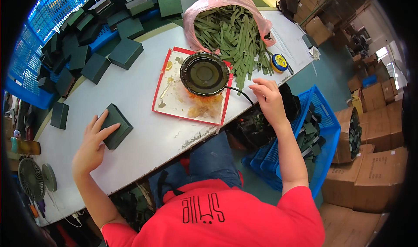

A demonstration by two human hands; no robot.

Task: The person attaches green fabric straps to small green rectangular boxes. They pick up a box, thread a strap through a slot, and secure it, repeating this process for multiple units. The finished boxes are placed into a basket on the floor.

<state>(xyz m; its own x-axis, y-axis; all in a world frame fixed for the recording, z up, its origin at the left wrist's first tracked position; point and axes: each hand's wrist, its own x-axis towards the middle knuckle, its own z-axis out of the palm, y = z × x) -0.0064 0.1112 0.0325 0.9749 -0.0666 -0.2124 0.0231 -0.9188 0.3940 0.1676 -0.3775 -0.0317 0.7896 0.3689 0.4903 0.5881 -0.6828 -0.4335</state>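
My left hand (90,146) grips a dark green box (118,131) on the white table, two fingers lying across its near left part. Over the table's right front edge hovers my right hand (271,101), its fingers loosely bent and apart, with nothing visible in them. Left of it, a round black pan of dark liquid (204,74) sits on a red-rimmed white tray (163,105) smeared with yellowish residue. A black cord (241,91) runs from the pan toward my right hand. Beyond, a pink plastic bag (191,22) spills many flat green strips (233,35).
More green boxes (126,53) lie at the far left, many in a blue crate (32,81). A yellow-and-blue round tin (278,62) stands beside the strips. At right are a blue basket (328,129) of green pieces and stacked cartons (379,173). A small fan (31,177) stands left.
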